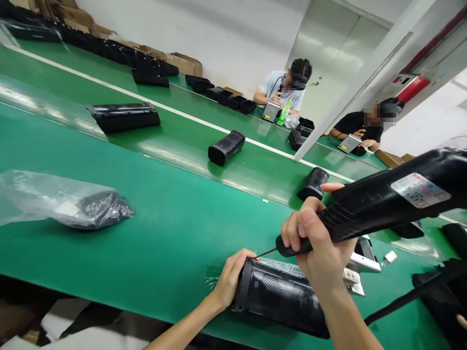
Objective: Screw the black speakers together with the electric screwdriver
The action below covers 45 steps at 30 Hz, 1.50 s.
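My right hand [323,238] is wrapped round a black electric screwdriver [383,197] with a white label on its body. Its thin bit slants down to the left end of a black, tube-like speaker housing [282,294] with a perforated grille. That housing lies on the green bench in front of me. My left hand [229,279] grips its left end cap, fingers over the far edge close to the bit tip. Whether the bit sits in a screw is too small to tell. Clear plastic wrap [284,266] shows behind the housing.
A clear bag of small dark parts [102,206] lies to the left. More black housings [226,147] sit on the green belt [175,160] beyond the bench. At right are a silver box [365,255] and a dark cable [397,301]. Two people [280,90] work across the line.
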Each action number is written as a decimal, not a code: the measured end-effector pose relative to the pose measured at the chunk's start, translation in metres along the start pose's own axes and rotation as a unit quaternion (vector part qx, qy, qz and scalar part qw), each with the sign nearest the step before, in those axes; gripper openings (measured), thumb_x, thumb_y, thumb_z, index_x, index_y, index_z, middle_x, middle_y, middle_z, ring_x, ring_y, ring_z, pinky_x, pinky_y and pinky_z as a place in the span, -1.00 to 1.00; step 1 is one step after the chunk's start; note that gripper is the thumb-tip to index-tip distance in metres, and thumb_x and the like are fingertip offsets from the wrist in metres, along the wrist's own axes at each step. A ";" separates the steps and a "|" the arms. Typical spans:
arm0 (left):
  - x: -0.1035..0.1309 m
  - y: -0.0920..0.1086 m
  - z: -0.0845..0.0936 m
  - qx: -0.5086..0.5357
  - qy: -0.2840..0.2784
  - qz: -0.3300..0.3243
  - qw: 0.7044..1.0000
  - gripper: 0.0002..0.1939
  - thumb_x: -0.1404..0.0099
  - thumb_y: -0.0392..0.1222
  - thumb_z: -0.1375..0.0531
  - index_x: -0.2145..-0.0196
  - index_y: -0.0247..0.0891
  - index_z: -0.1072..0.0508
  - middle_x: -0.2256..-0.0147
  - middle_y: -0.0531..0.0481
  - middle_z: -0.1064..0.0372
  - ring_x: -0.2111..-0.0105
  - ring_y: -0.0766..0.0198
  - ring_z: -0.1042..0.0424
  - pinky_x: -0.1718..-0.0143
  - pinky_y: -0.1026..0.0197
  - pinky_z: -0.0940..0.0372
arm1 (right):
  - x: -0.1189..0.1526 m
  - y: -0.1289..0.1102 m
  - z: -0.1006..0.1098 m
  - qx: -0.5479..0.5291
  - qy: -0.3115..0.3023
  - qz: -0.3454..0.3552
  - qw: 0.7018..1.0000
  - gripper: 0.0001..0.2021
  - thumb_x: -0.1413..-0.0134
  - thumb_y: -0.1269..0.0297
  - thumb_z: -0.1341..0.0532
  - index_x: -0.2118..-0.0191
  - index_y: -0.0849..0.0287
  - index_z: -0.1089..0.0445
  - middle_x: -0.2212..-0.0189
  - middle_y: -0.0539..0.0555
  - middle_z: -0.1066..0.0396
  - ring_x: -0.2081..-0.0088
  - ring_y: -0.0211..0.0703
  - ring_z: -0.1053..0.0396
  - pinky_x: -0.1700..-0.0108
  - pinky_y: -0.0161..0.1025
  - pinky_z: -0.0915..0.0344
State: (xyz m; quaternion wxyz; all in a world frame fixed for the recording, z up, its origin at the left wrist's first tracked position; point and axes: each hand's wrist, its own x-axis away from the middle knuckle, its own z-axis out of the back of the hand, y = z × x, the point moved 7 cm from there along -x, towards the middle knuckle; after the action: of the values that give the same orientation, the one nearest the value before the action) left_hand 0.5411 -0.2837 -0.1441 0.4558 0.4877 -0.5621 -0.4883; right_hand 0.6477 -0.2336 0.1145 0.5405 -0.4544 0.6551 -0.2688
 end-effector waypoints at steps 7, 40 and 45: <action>0.002 0.007 0.003 0.013 -0.018 0.005 1.000 -0.35 -0.63 0.33 0.02 0.16 -0.16 -0.69 0.06 -0.13 -0.69 -0.06 -0.11 -0.59 -0.24 0.00 -0.38 | 0.013 -0.052 0.065 0.094 0.075 0.078 0.990 -0.65 -0.33 0.31 -0.48 -0.11 -0.08 -0.42 0.52 -0.27 -0.35 0.69 -0.34 -0.25 0.61 -0.34 -0.36; 0.001 0.012 0.004 -0.019 0.003 0.005 1.000 -0.37 -0.62 0.27 0.03 0.20 -0.18 -0.67 0.12 -0.13 -0.70 0.01 -0.07 -0.61 -0.18 0.02 -0.42 | 0.000 -0.028 0.016 0.048 0.041 0.025 0.998 -0.69 -0.33 0.29 -0.46 -0.06 -0.07 -0.39 0.52 -0.29 -0.31 0.71 -0.34 -0.27 0.63 -0.30 -0.30; 0.002 0.011 -0.001 0.014 -0.007 0.007 1.000 -0.36 -0.64 0.30 0.04 0.17 -0.19 -0.66 0.15 -0.12 -0.69 0.08 -0.03 -0.60 -0.11 0.06 -0.41 | 0.000 -0.014 0.002 0.059 0.034 0.009 0.998 -0.68 -0.30 0.30 -0.45 -0.05 -0.03 -0.37 0.53 -0.30 -0.30 0.72 -0.35 -0.27 0.62 -0.31 -0.32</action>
State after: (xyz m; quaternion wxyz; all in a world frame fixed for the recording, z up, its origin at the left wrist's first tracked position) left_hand 0.5408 -0.2849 -0.1329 0.4483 0.4867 -0.5757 -0.4803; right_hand 0.6537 -0.2391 0.1257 0.5460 -0.4064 0.6604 -0.3172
